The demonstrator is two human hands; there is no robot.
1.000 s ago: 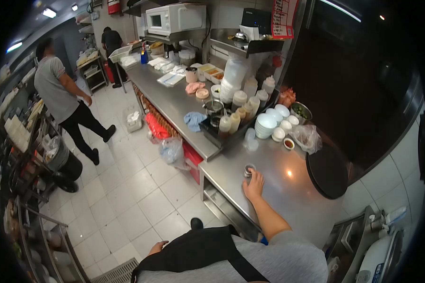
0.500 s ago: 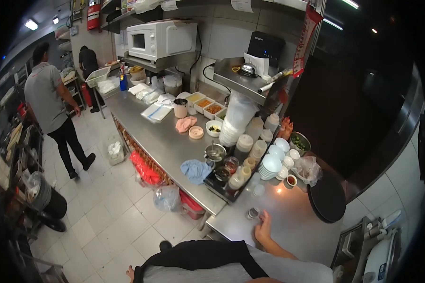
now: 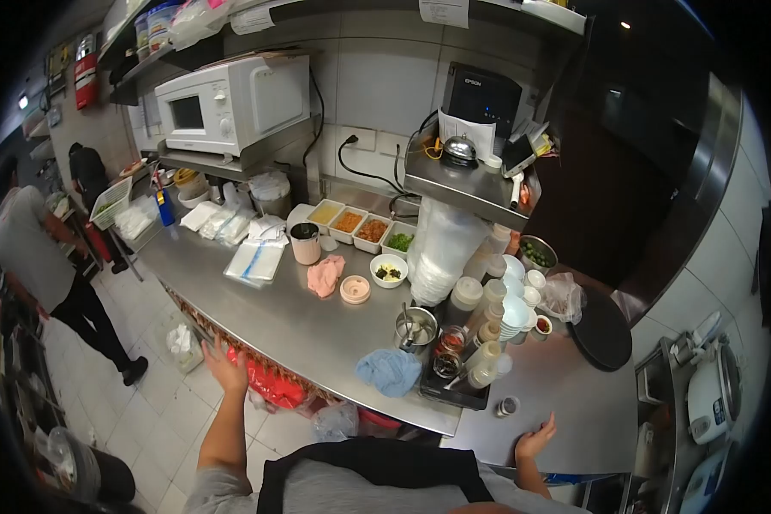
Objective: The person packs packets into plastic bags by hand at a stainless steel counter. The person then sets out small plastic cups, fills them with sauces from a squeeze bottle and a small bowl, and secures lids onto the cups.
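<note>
One small container (image 3: pixel 507 406) sitting on the steel worktop (image 3: pixel 587 403)

The left hand (image 3: pixel 225 368) is hovering before the long counter (image 3: pixel 287 324), fingers spread wide, gripping nothing. The right hand (image 3: pixel 535 439) is extending its fingers loosely near the container, also empty.

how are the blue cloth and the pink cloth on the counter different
Colour: the blue cloth is light blue, while the pink cloth is a pale pink.
Place: the blue cloth lies near the front edge, by the black tray; the pink cloth lies farther back, beside the round pink dish.
Size: the blue cloth looks bigger than the pink cloth, though it is nearer the camera.
Both lie crumpled on the metal counter.
</note>
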